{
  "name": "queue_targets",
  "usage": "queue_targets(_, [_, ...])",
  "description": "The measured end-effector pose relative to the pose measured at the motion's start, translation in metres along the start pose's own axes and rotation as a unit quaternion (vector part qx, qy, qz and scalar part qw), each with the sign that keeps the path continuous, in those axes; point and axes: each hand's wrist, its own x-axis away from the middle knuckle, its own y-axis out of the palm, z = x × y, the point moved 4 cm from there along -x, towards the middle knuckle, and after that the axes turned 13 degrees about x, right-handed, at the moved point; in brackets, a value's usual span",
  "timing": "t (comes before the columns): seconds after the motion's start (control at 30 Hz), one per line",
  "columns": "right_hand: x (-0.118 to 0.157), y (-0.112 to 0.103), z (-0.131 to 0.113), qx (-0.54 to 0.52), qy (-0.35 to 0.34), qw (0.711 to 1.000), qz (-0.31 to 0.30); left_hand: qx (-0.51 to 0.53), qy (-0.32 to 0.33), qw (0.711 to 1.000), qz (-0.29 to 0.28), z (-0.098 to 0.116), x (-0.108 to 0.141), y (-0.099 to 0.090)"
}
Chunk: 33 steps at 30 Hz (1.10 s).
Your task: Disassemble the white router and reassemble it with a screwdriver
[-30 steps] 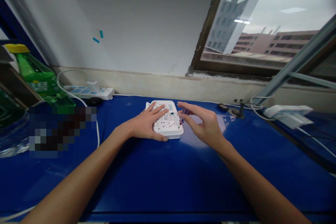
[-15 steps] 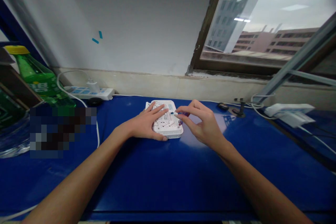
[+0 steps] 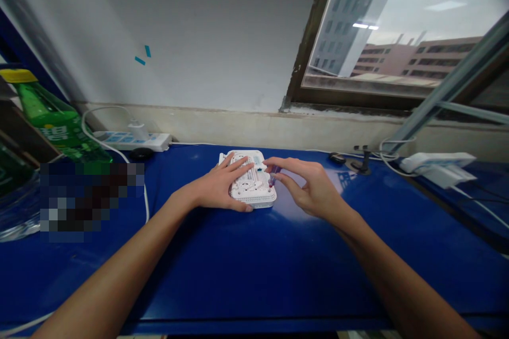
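A white plastic box (image 3: pixel 260 198) with rounded corners and a perforated face, like a router, lies on the blue table. My left hand (image 3: pixel 217 188) rests flat across its left side, fingers spread and thumb along the near edge. At the box's right edge, my right hand (image 3: pixel 308 183) pinches a small purple see-through screwdriver (image 3: pixel 274 170) between thumb and fingers. The tool stands nearly upright over the near right corner, its lower end by a hole there. My fingers partly cover it. A small dark blue mark shows on the face between my hands.
A green bottle (image 3: pixel 53 116) with a yellow cap stands at the left. Behind it a power strip (image 3: pixel 153 141) with a white charger lies by the wall, its white cable hanging forward. White adapters (image 3: pixel 437 167) and a small black stand (image 3: pixel 362 164) are at the right.
My right thumb and fingers have shifted and spread slightly around the screwdriver, so more of its purple handle shows. My left hand stays on the box. The whole view has shifted a little.
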Motion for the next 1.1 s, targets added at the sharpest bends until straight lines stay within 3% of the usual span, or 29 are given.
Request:
queue_targets(0.27, [-0.001, -0.005, 0.004, 0.021, 0.077, 0.997, 0.006, -0.001, -0.015, 1.0, -0.003, 0.0, 0.0, 0.0])
queue_targets(0.57, [0.003, 0.001, 0.0, 0.12, 0.034, 0.992, 0.037, -0.007, 0.003, 1.0, 0.002, -0.001, 0.0, 0.001])
queue_targets(0.7, [0.003, 0.007, 0.001, 0.038, 0.007, 0.999, 0.005, -0.001, -0.01, 1.0, 0.0, -0.001, 0.0, 0.001])
queue_targets(0.83, [0.0, 0.009, 0.005, -0.057, 0.032, 0.998, -0.022, -0.004, -0.004, 1.0, 0.003, -0.001, -0.001, 0.001])
queue_targets(1.1, [-0.001, 0.008, -0.006, 0.012, 0.054, 0.998, -0.007, 0.001, -0.007, 1.0, -0.001, 0.001, 0.0, 0.0])
